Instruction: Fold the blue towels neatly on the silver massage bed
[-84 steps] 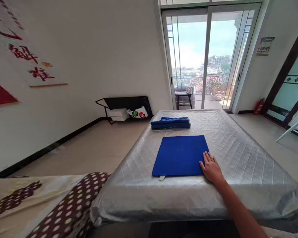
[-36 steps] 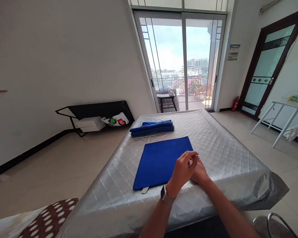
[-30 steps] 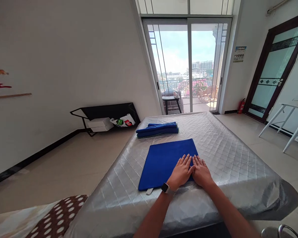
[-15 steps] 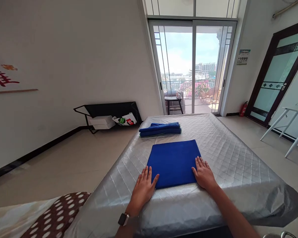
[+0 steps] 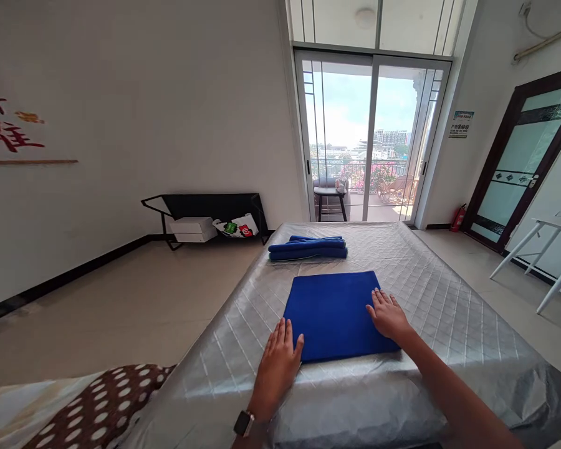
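Observation:
A blue cloth (image 5: pixel 336 315), folded into a flat rectangle, lies on the silver quilted cover (image 5: pixel 430 293). My left hand (image 5: pixel 278 362) rests at its near left edge, fingers stretched forward and thumb over the cloth. On the right side, my right hand (image 5: pixel 387 313) lies flat over the cloth's edge with its fingers extended. Neither hand grips anything. Farther back on the cover sits a stack of folded blue cloths (image 5: pixel 308 248).
A brown dotted blanket (image 5: pixel 98 402) is at the lower left. Against the wall stands a black frame (image 5: pixel 210 202) with white boxes (image 5: pixel 192 229) and a bag (image 5: pixel 237 227). A white table (image 5: pixel 554 226) stands at the right.
The view has tilted and shifted slightly. My right hand has moved up the cloth's right side, uncovering the near right corner. My left hand stays at the left edge.

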`<state>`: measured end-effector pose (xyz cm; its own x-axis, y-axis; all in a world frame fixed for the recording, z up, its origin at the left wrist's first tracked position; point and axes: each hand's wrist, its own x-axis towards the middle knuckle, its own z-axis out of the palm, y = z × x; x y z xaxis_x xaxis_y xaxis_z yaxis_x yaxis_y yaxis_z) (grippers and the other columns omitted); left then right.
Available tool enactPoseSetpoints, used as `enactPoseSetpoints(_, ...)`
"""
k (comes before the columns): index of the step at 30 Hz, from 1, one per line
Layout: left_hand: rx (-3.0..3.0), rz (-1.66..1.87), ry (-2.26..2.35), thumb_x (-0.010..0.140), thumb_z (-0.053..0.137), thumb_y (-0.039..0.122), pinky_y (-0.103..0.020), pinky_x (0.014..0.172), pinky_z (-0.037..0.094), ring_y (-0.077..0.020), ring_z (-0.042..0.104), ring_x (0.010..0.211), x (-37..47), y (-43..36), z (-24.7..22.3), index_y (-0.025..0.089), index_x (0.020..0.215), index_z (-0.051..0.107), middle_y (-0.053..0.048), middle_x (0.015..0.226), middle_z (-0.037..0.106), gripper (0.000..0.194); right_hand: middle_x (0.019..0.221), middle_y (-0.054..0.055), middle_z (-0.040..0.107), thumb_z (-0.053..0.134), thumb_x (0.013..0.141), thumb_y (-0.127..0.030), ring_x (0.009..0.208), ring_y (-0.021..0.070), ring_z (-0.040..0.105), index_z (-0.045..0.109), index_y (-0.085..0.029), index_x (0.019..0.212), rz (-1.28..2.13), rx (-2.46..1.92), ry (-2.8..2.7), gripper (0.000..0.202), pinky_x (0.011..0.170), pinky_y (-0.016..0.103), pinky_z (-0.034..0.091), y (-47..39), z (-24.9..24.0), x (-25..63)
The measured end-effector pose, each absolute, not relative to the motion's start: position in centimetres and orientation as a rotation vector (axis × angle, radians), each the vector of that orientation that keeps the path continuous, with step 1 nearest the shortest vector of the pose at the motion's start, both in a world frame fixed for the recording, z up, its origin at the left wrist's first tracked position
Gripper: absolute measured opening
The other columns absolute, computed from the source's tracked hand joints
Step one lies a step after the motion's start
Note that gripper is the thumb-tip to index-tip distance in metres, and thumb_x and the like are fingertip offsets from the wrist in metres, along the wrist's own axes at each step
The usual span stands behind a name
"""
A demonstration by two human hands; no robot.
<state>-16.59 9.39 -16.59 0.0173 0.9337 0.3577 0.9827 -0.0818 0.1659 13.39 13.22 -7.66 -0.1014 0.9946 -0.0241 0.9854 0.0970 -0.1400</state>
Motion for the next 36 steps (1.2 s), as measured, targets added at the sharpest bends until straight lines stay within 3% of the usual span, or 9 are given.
enactPoseSetpoints(5,-2.158,-0.570,-2.073,0.100,0.025,0.048,-0.051,0.118,0.033,-0.0318,0.035,0.146,-17.3,9.0,-16.7,0.003,0.150,0.038,-0.022,0.153,0.043,0.069,0.162,0.015,0.024,0.022,0.103,-0.040,0.152,0.0223,0.017,0.026,-0.004,0.156,0.246,-2.076,-2.203,0.064,0.121,0.041,0.017,17.2,-7.1,12.6)
enactPoseSetpoints(10,-2.142,-0.515,-2.102,0.100,0.022,0.049,-0.051,0.118,0.032,-0.0300,0.035,0.146,-17.3,9.2,-15.4,0.006,0.151,0.038,-0.019,0.154,0.043,0.068,0.163,0.013,0.021,0.020,0.103,-0.040,0.152,0.0212,0.014,0.023,-0.004,0.156,0.280,-2.113,-2.118,0.065,0.121,0.039,0.014,18.8,-9.5,12.8)
enactPoseSetpoints(16,-2.546,-0.497,-1.653,0.102,0.022,0.045,-0.046,0.120,0.029,-0.0268,0.032,0.147,-6.3,14.4,-10.5,0.009,0.151,0.037,-0.017,0.156,0.041,0.063,0.163,0.014,0.022,0.020,0.103,-0.042,0.152,0.0213,0.014,0.023,-0.005,0.157,0.250,-2.078,-2.101,0.065,0.121,0.041,0.014,18.9,-10.7,13.0)
enactPoseSetpoints(22,-2.820,-0.355,-1.510,0.103,0.020,0.040,-0.046,0.119,0.029,-0.0276,0.035,0.146,2.9,20.0,-10.2,0.010,0.151,0.037,-0.019,0.155,0.041,0.059,0.163,0.011,0.024,0.031,0.097,-0.026,0.152,0.0216,0.016,0.025,-0.012,0.157,0.176,-2.000,-2.212,0.062,0.121,0.041,0.016,18.7,-11.1,13.7)
enactPoseSetpoints(25,-2.758,-0.362,-1.636,0.103,0.017,0.044,-0.046,0.120,0.028,-0.0274,0.031,0.148,1.5,20.4,-11.5,0.007,0.151,0.037,-0.021,0.157,0.038,0.064,0.163,0.013,0.025,0.028,0.100,-0.031,0.152,0.0210,0.015,0.026,-0.009,0.157,0.198,-2.042,-2.182,0.061,0.121,0.039,0.015,18.8,-11.0,13.5)
enactPoseSetpoints(29,-2.638,-0.347,-1.803,0.101,0.019,0.055,-0.046,0.121,0.025,-0.0262,0.028,0.149,-4.7,20.8,-12.5,0.012,0.151,0.038,-0.017,0.158,0.036,0.069,0.163,0.014,0.021,0.019,0.103,-0.041,0.152,0.0202,0.013,0.023,-0.006,0.157,0.250,-2.085,-2.114,0.064,0.122,0.040,0.012,19.0,-10.6,13.1)
enactPoseSetpoints(36,-2.340,-0.336,-2.163,0.098,0.009,0.064,-0.048,0.121,0.022,-0.0293,0.026,0.150,-16.5,22.7,-13.2,0.006,0.152,0.033,-0.019,0.160,0.031,0.083,0.164,0.012,0.018,0.016,0.103,-0.041,0.153,0.0196,0.010,0.018,-0.004,0.157,0.254,-2.147,-2.141,0.066,0.122,0.038,0.009,18.7,-10.1,12.8)
